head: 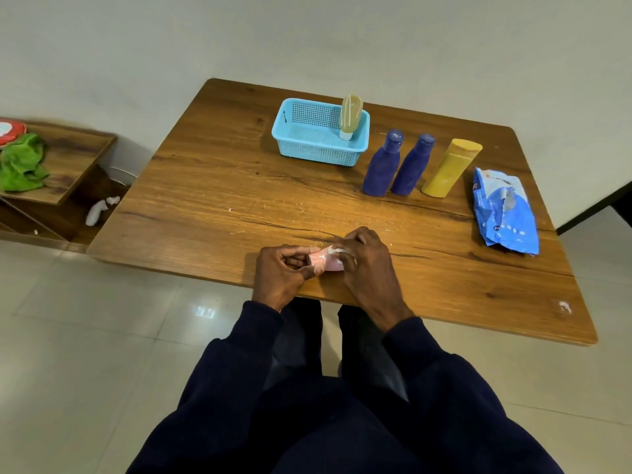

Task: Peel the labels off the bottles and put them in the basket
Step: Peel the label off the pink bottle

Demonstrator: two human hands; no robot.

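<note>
A small pink bottle (326, 262) lies sideways at the table's near edge, held between both hands. My left hand (285, 272) grips its left end with curled fingers. My right hand (366, 260) curls over its right end, where white torn label scraps (333, 249) show under the fingertips. A light blue basket (319, 133) stands at the back of the table with a beige tube (349, 116) standing cap-down inside it. Two dark blue bottles (383, 164) (412, 165) and a yellow bottle (449, 169) stand to the basket's right.
A crumpled blue plastic packet (506, 213) lies near the table's right edge. Small white paper flecks dot the wooden table (212, 186). A low wooden shelf (65, 165) at left holds a green cloth (22, 162). Tiled floor surrounds the table.
</note>
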